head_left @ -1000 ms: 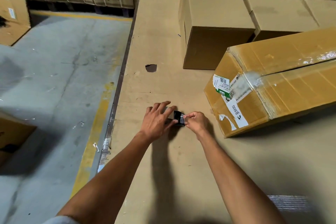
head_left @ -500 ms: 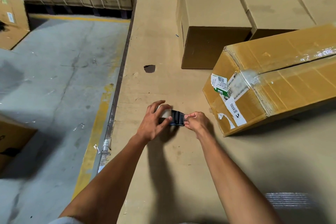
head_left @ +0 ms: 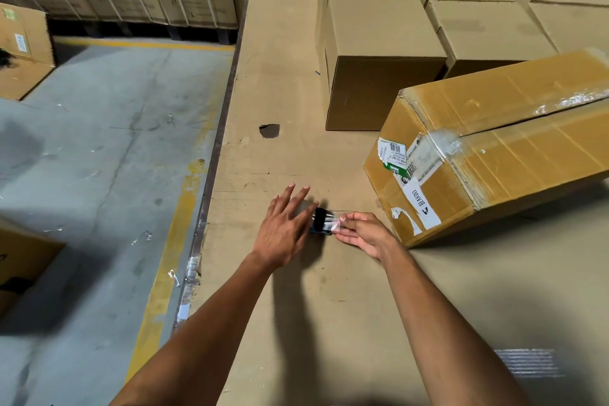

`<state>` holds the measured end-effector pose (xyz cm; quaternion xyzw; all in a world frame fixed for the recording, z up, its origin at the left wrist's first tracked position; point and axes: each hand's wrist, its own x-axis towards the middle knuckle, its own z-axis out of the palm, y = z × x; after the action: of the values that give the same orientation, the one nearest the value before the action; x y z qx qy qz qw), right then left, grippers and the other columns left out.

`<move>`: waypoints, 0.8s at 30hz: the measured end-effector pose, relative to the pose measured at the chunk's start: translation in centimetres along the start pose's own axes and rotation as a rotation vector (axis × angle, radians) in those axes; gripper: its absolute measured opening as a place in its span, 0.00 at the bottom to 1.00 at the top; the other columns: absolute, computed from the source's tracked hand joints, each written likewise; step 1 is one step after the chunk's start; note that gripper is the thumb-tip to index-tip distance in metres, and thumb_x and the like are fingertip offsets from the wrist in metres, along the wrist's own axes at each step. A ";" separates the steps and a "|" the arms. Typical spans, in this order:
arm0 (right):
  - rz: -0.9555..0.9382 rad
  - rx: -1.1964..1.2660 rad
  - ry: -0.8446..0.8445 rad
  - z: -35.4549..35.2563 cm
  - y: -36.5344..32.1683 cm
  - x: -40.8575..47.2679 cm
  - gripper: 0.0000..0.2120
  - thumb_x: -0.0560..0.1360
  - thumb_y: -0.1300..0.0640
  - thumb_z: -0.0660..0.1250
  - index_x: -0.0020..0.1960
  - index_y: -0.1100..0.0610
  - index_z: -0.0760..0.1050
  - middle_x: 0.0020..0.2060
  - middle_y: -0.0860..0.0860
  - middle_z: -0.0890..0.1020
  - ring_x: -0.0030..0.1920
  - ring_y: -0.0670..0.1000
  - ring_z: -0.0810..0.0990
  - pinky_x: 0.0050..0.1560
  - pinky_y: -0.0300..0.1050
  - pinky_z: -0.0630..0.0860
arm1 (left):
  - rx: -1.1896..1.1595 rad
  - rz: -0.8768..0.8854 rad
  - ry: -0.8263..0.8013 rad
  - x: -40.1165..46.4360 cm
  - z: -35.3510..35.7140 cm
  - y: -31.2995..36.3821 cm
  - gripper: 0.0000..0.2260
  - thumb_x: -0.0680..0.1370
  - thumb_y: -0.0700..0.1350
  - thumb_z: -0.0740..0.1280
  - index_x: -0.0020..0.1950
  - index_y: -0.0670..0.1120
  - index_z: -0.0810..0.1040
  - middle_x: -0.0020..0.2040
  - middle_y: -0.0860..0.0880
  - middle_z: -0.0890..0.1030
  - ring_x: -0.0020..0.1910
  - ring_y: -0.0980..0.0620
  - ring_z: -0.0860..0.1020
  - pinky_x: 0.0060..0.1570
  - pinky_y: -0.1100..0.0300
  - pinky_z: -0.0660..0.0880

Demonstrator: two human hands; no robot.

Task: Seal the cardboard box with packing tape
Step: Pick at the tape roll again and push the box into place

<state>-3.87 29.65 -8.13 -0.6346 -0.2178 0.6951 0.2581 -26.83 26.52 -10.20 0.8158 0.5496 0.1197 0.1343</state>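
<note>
I see two bare hands over a big flat sheet of cardboard (head_left: 296, 323) that works like a table. The left hand (head_left: 283, 231) is spread wide, fingers apart, lying over a roll of clear tape (head_left: 304, 208). I cannot tell if it is pressing on the roll or only hovering. Just right of it sits a small dark tape cutter (head_left: 320, 224). The right hand (head_left: 361, 232) pinches the loose end of the tape (head_left: 334, 224) between thumb and fingers, close to the cutter.

The cardboard box (head_left: 501, 148) to be sealed lies to the right of the hands, near but not touching them. It is tilted, with one corner toward me. Shiny tape runs along its top seam and there are white and green stickers (head_left: 395, 155) on its near end.

Farther away stand more plain boxes (head_left: 379, 43). To the left is a grey floor (head_left: 99, 158) with a yellow line (head_left: 168, 260).
</note>
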 end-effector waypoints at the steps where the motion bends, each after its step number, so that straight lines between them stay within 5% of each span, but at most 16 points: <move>1: 0.003 0.014 -0.007 -0.1 0.1 0.0 0.07 0.83 0.70 0.64 0.61 0.67 0.74 0.66 0.72 0.79 0.62 0.65 0.81 0.73 0.62 0.74 | 0.002 -0.008 -0.015 0.1 0.0 0.1 0.25 0.90 0.55 0.57 0.87 0.56 0.60 0.90 0.48 0.53 0.89 0.42 0.45 0.84 0.36 0.56; 11: -0.030 -0.106 -0.003 0.6 -0.4 0.0 0.16 0.88 0.64 0.58 0.71 0.73 0.72 0.67 0.70 0.79 0.70 0.67 0.78 0.75 0.59 0.73 | 0.019 -0.061 -0.092 0.7 -1.2 -0.1 0.25 0.90 0.52 0.57 0.88 0.51 0.61 0.90 0.48 0.50 0.89 0.40 0.43 0.84 0.37 0.56; 17: -0.078 -0.098 0.050 2.3 -1.4 -0.4 0.06 0.85 0.67 0.62 0.62 0.64 0.73 0.65 0.69 0.80 0.68 0.68 0.80 0.72 0.58 0.75 | 0.057 -0.091 -0.155 1.7 -2.1 -0.4 0.26 0.90 0.49 0.57 0.89 0.55 0.56 0.90 0.51 0.43 0.88 0.42 0.38 0.85 0.35 0.53; 24: -0.191 -0.105 0.117 3.5 -2.9 -2.3 0.16 0.88 0.64 0.54 0.73 0.68 0.69 0.69 0.68 0.78 0.70 0.66 0.79 0.74 0.59 0.74 | 0.063 -0.082 -0.184 2.2 -4.1 0.7 0.26 0.91 0.55 0.51 0.89 0.55 0.53 0.90 0.53 0.41 0.88 0.45 0.39 0.85 0.36 0.49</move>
<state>-6.97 30.54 -4.18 -0.6630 -0.2980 0.6169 0.3018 -26.82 28.68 -6.01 0.8040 0.5714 0.0216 0.1633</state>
